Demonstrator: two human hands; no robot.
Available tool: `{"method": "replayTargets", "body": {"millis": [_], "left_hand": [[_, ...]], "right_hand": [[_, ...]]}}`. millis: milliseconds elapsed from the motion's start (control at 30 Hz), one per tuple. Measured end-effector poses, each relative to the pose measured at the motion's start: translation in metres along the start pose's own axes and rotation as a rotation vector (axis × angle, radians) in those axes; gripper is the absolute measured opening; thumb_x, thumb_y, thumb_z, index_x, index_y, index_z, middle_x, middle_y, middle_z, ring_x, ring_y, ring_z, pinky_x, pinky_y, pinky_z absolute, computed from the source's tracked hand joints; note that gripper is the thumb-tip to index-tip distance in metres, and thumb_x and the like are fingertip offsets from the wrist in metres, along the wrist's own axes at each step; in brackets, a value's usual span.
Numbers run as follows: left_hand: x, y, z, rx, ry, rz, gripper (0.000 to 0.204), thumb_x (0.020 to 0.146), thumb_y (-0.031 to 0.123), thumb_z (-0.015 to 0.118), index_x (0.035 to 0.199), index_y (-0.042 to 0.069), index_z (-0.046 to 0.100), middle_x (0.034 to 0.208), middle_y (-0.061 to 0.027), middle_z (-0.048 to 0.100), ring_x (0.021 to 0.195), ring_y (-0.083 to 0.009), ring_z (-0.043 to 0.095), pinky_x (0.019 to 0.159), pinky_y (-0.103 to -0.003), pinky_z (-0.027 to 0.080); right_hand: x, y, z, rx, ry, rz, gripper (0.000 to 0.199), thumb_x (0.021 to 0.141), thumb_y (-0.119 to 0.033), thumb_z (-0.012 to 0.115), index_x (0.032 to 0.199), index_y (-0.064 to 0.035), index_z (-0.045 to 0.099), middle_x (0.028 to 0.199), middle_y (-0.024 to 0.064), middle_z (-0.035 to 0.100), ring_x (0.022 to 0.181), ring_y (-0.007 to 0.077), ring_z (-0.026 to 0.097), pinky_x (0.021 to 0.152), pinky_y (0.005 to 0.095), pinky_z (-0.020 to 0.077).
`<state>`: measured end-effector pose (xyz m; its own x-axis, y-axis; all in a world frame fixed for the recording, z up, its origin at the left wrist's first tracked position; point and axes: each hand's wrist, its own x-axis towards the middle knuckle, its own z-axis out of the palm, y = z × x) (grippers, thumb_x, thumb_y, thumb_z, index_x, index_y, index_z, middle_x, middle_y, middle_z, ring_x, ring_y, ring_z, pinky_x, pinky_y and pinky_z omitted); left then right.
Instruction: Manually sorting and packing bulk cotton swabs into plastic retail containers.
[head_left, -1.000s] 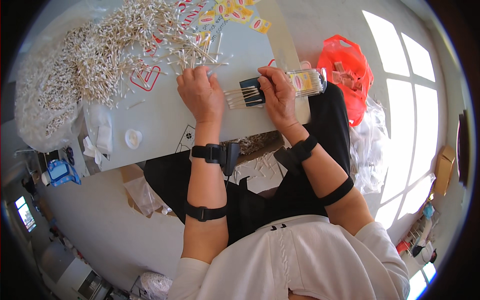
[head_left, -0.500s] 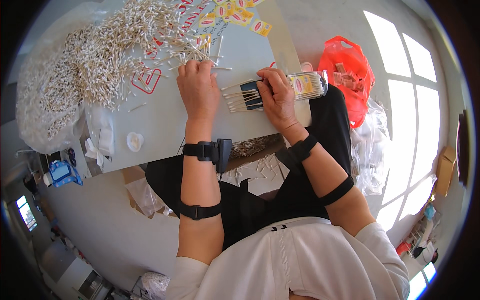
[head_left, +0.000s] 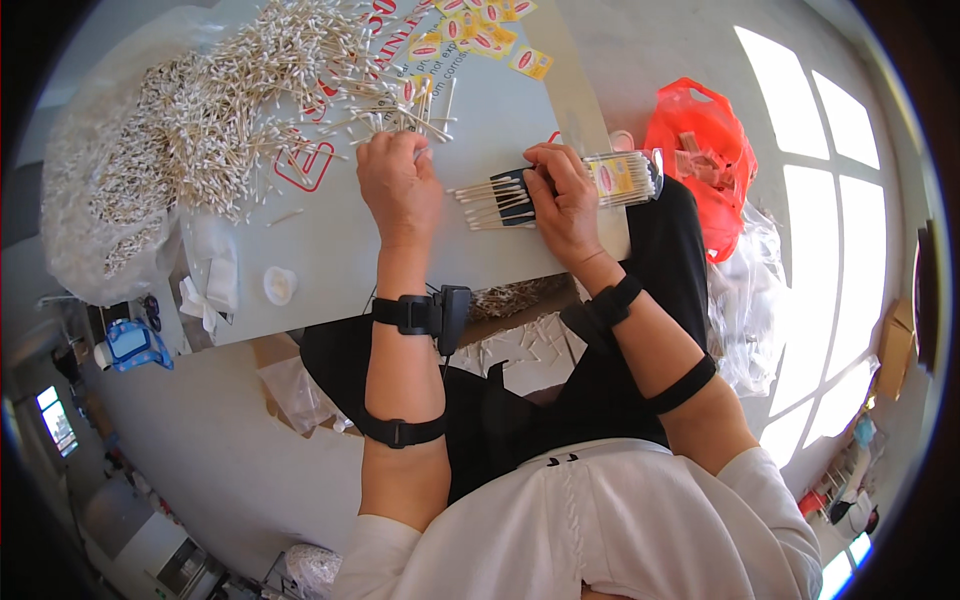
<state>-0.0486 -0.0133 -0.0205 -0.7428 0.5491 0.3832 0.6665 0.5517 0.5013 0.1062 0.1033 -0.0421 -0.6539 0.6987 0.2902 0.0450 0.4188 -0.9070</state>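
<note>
My right hand [head_left: 562,198] grips a clear packet of cotton swabs [head_left: 560,185] lying on the pale table [head_left: 330,250]; swab ends stick out of the packet's left side. My left hand [head_left: 398,186] rests palm down to the left of it, fingertips on a few loose swabs [head_left: 420,125] at the edge of a big heap of cotton swabs [head_left: 220,120]. Both forearms wear black straps, and a black device sits at the left wrist [head_left: 430,312].
Yellow and red labels [head_left: 480,38] lie at the table's far side. A small white cup [head_left: 279,285] and crumpled white wrappers [head_left: 210,280] sit near the front edge. An orange plastic bag [head_left: 705,150] and clear bags [head_left: 750,290] lie on the floor to the right.
My left hand has slid away from the packet, up and left toward the loose swabs by the heap. My right hand keeps hold of the packet in about the same place.
</note>
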Motion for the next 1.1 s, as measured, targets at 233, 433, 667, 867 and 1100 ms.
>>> {"method": "replayTargets", "body": {"millis": [233,433,667,867,1100], "left_hand": [[0.046,-0.006,-0.003,0.301,-0.158,0.351,0.017,0.070,0.002,0.073,0.084,0.010,0.070,0.092,-0.0035,0.057,0.100,-0.0256,0.051,0.085,-0.041,0.041],[0.061,-0.003,-0.001,0.209,-0.176,0.399,0.006,0.071,0.005,0.072,0.075,0.009,0.070,0.093,-0.0033,0.059,0.100,-0.0256,0.051,0.084,-0.041,0.041],[0.031,0.024,0.002,-0.016,-0.457,0.213,0.008,0.071,0.006,0.076,0.076,0.008,0.070,0.092,-0.0059,0.063,0.098,-0.0291,0.055,0.084,-0.043,0.046],[0.033,0.022,0.006,-0.038,-0.388,0.144,0.007,0.073,0.006,0.075,0.079,0.006,0.071,0.088,-0.0114,0.065,0.090,-0.0329,0.059,0.081,-0.041,0.050],[0.038,0.016,-0.006,-0.095,-0.399,0.035,0.008,0.081,0.009,0.067,0.082,0.002,0.065,0.083,-0.0167,0.068,0.081,-0.0364,0.066,0.072,-0.044,0.051]], "right_hand": [[-0.001,0.000,0.001,-0.015,-0.011,-0.004,0.015,0.088,0.004,0.063,0.102,-0.0008,0.061,0.099,0.0072,0.061,0.075,0.0166,0.056,0.070,0.0269,0.0475],[0.000,-0.001,0.000,0.012,-0.010,-0.001,0.016,0.087,0.003,0.062,0.102,-0.0013,0.060,0.100,0.0119,0.061,0.075,0.0260,0.063,0.070,0.0325,0.0518],[0.000,0.002,0.000,0.030,0.010,0.005,0.016,0.088,0.004,0.063,0.103,-0.0004,0.061,0.100,0.0080,0.062,0.074,0.0169,0.057,0.069,0.0273,0.0480],[0.000,-0.001,0.000,0.016,0.004,0.012,0.017,0.086,0.004,0.062,0.102,-0.0012,0.061,0.100,0.0117,0.062,0.077,0.0254,0.065,0.070,0.0327,0.0523],[0.000,-0.002,0.002,0.013,-0.002,-0.002,0.017,0.085,0.004,0.062,0.101,-0.0014,0.061,0.100,0.0116,0.062,0.076,0.0260,0.065,0.070,0.0329,0.0525]]}}
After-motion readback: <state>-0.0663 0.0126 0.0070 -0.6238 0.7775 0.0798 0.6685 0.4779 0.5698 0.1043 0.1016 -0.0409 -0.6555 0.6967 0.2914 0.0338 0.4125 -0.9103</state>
